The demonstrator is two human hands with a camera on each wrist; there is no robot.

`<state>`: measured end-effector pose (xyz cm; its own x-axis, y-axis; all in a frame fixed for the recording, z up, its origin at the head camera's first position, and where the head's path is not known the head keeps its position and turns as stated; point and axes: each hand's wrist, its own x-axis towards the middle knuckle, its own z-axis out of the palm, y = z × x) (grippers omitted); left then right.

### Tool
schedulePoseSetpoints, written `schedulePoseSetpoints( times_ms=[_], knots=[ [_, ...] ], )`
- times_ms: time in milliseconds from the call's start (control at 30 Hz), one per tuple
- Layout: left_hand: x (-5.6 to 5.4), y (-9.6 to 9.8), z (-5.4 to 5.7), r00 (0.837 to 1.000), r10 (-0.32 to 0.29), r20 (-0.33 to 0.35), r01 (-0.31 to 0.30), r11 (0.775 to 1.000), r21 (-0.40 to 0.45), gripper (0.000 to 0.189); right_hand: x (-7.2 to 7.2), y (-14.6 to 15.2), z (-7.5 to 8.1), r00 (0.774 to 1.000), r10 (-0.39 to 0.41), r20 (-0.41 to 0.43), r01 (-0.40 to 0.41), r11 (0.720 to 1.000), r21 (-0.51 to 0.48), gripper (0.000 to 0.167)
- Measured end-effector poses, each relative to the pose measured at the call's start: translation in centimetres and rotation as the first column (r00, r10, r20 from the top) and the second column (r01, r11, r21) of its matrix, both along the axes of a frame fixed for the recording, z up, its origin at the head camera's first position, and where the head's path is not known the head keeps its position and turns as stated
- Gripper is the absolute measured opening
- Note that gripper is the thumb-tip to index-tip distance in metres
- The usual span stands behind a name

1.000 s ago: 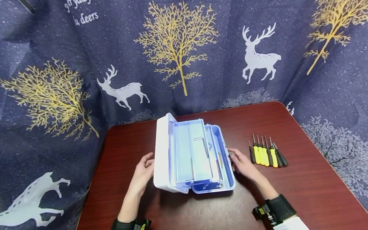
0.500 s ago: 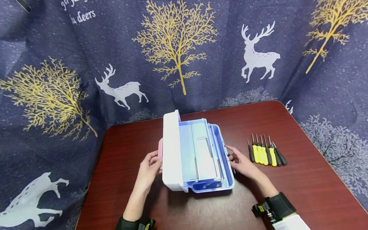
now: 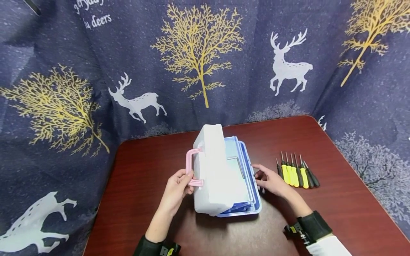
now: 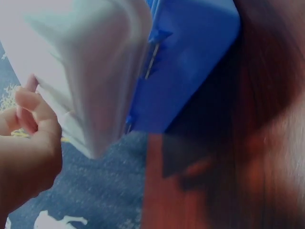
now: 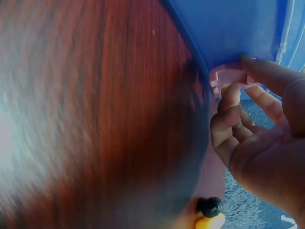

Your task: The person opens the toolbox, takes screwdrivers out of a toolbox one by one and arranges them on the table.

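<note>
A toolbox with a white lid (image 3: 213,167) and a blue base (image 3: 257,195) stands on the table, its lid tilted partway over the trays. My left hand (image 3: 175,188) pinches the lower end of the pink handle (image 3: 189,161) on the lid, thumb on top. An L-shaped hex key (image 3: 239,167) lies in the pale blue upper tray (image 3: 232,161); the lid hides the tray's left part. At the base's right wall, my right hand (image 3: 270,181) holds a pink latch (image 5: 231,75) between thumb and curled fingers. Blue hinge parts (image 4: 155,52) show between lid and base.
Several screwdrivers (image 3: 296,174) with yellow or black handles lie in a row to the right of the toolbox. The reddish-brown table (image 3: 147,160) ends at the back against a dark blue curtain (image 3: 134,53) printed with deer and trees.
The lid has swung rightward over the trays, covering more of them. My left hand has moved right with it and now grips the pink handle. The right hand stays at the base's right wall.
</note>
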<state>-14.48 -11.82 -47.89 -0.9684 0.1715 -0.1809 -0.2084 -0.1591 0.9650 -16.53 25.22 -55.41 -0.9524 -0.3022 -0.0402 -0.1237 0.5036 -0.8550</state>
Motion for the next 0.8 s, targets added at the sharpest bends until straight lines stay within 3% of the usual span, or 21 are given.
schedulePoseSetpoints(
  times_ms=[100, 200, 300, 400, 533, 667, 800],
  knots=[
    [-0.1, 0.4, -0.3, 0.999, -0.042, 0.011, 0.041, 0.998, 0.049, 0.020, -0.1, -0.1, 0.0, 0.996, -0.003, -0.091, 0.012, 0.996, 0.090, 0.051],
    [-0.1, 0.5, -0.4, 0.995, -0.096, -0.022, 0.098, 0.992, 0.085, 0.019, -0.1, -0.3, 0.0, 0.989, -0.005, -0.151, 0.027, 0.989, 0.143, 0.050],
    [-0.1, 0.6, -0.4, 0.990, -0.132, -0.058, 0.138, 0.985, 0.101, 0.022, 0.0, -0.5, -0.1, 0.989, -0.015, -0.149, 0.038, 0.988, 0.152, 0.050],
    [-0.1, 0.8, -0.2, 0.991, -0.118, -0.066, 0.124, 0.988, 0.094, 0.027, 0.1, -1.1, -0.1, 0.993, -0.017, -0.116, 0.034, 0.988, 0.149, 0.051],
    [0.1, 1.5, 0.2, 0.994, -0.088, -0.061, 0.090, 0.996, 0.024, 0.031, 0.2, -2.1, -0.3, 0.997, 0.013, -0.082, -0.001, 0.989, 0.149, 0.052],
    [0.3, 2.4, 0.5, 0.988, -0.131, -0.085, 0.125, 0.989, -0.079, 0.033, 0.4, -2.9, -0.3, 0.997, 0.034, -0.072, -0.024, 0.992, 0.126, 0.049],
    [0.6, 3.0, 0.8, 0.985, -0.144, -0.100, 0.134, 0.986, -0.098, 0.033, 0.3, -3.2, -0.3, 0.997, 0.031, -0.074, -0.023, 0.994, 0.107, 0.047]
  ],
)
